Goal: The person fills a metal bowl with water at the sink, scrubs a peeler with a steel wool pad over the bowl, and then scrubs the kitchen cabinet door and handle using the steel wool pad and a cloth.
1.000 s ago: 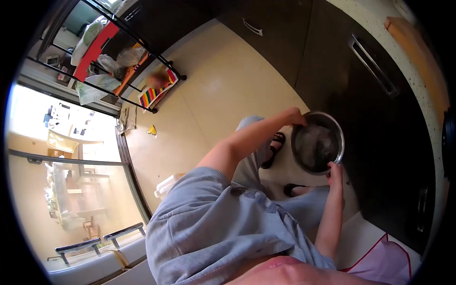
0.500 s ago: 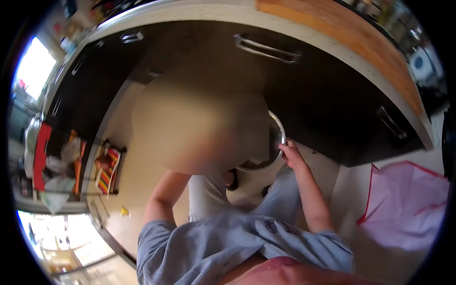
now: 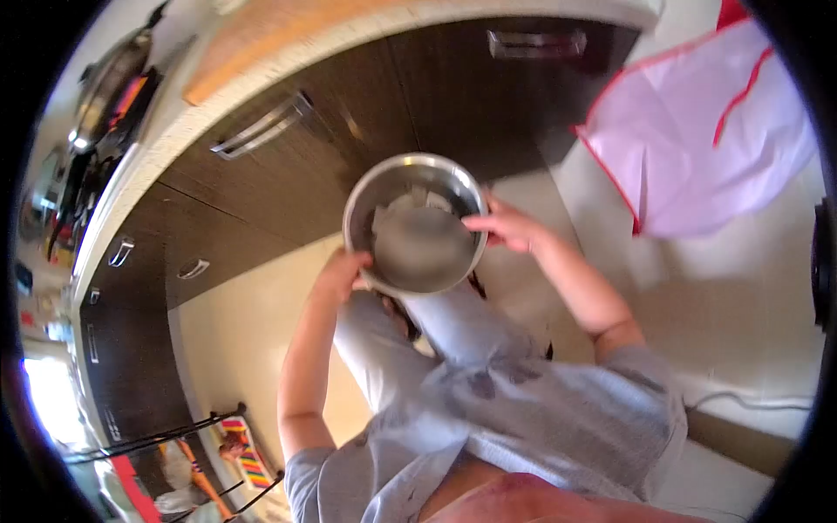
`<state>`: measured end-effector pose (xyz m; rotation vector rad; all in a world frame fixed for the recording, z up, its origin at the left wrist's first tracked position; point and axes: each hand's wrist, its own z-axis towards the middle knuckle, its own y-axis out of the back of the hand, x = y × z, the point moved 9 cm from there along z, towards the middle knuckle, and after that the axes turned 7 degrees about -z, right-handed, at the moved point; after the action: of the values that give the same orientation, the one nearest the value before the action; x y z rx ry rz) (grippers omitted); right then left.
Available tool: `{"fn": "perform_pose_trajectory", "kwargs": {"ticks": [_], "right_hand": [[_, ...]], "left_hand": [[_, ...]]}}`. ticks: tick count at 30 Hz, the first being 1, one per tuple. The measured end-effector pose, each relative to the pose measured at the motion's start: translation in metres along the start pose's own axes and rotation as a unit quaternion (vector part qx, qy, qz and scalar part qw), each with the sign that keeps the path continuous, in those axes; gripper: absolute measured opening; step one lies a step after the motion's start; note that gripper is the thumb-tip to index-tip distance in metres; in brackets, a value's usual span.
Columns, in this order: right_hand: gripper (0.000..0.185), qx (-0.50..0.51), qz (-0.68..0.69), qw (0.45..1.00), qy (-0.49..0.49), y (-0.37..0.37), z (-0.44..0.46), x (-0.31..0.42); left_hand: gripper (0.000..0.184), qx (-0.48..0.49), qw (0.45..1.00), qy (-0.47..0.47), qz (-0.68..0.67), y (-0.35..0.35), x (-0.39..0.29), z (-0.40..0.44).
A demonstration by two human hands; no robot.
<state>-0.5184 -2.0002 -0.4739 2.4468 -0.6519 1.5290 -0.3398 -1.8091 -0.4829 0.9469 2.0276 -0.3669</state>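
Observation:
A round stainless steel bowl (image 3: 417,162) is held in front of my legs, with its opening facing up toward me. My left hand (image 3: 343,272) grips the rim at the lower left. On the right side, my right hand (image 3: 510,225) holds the opposite rim, its fingers reaching over the edge. Pale greyish pieces (image 3: 410,207) lie inside the bowl; they are blurred, so I cannot tell what they are.
Dark cabinets (image 3: 366,105) with metal handles run under a counter (image 3: 161,157) that bears a wooden board (image 3: 261,44) and a pan (image 3: 113,87). A white cloth with red edging (image 3: 697,139) is at the right. A rack with a striped item (image 3: 248,453) stands lower left.
My view has turned to the right. The bowl, largely hidden by a blurred patch before, now shows fully. My left hand, hidden by that patch before, is now visible on the rim.

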Motion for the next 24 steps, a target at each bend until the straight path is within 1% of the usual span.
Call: {"fn": "perform_pose_trajectory", "kwargs": {"ticks": [1,2,3,5,6,8,9,10,11,13,14,15,17,20,23,24], "right_hand": [[0.035,0.005,0.007,0.999,-0.033,0.01,0.001,-0.016],[0.034,0.012,0.031,0.996,-0.078,0.026,0.009,-0.045],[0.034,0.022,0.056,0.99,-0.125,0.036,0.012,-0.078],[0.033,0.017,0.043,0.992,-0.119,0.053,0.01,-0.107],[0.025,-0.011,0.078,0.991,-0.106,0.063,0.012,-0.125],[0.028,-0.076,0.095,0.988,-0.09,0.075,-0.005,-0.134],[0.03,-0.104,0.102,0.986,-0.08,0.081,-0.007,-0.138],[0.038,-0.114,0.07,0.985,-0.113,0.093,-0.006,-0.157],[0.039,-0.127,0.085,0.982,-0.111,0.101,-0.007,-0.163],[0.04,-0.149,0.113,0.977,-0.106,0.114,-0.005,-0.174],[0.042,-0.18,0.114,0.969,-0.126,0.123,-0.004,-0.181],[0.043,-0.185,0.111,0.969,-0.119,0.129,-0.002,-0.181],[0.045,-0.193,0.106,0.969,-0.108,0.128,-0.006,-0.166],[0.047,-0.167,0.098,0.972,-0.131,0.127,0.018,-0.183],[0.045,-0.167,0.111,0.969,-0.145,0.101,0.04,-0.178],[0.044,-0.151,0.08,0.975,-0.145,0.099,0.055,-0.19]], "left_hand": [[0.008,0.018,1.0,-0.009,0.023,-0.009,0.004,0.012],[0.009,0.039,0.995,0.029,0.087,-0.022,0.01,0.021],[0.015,0.023,0.987,0.045,0.156,-0.02,0.024,0.048],[0.023,0.108,0.991,0.033,0.078,-0.062,0.033,0.077],[0.023,0.121,0.989,0.037,0.069,-0.076,0.039,0.086],[0.023,0.148,0.988,0.028,0.047,-0.107,0.035,0.098],[0.023,0.152,0.985,0.027,0.081,-0.12,0.036,0.107],[0.023,0.155,0.981,0.028,0.115,-0.131,0.037,0.114],[0.023,0.157,0.976,0.03,0.147,-0.139,0.04,0.118],[0.024,0.182,0.97,0.027,0.161,-0.156,0.043,0.131],[0.025,0.195,0.966,0.024,0.168,-0.163,0.044,0.137],[0.027,0.229,0.967,0.028,0.112,-0.171,0.047,0.139],[0.027,0.237,0.958,0.019,0.157,-0.172,0.057,0.16],[0.026,0.246,0.958,0.019,0.143,-0.161,0.067,0.177],[0.023,0.221,0.963,0.0,0.152,-0.132,0.072,0.189],[0.021,0.204,0.968,-0.009,0.144,-0.119,0.077,0.192]]}}
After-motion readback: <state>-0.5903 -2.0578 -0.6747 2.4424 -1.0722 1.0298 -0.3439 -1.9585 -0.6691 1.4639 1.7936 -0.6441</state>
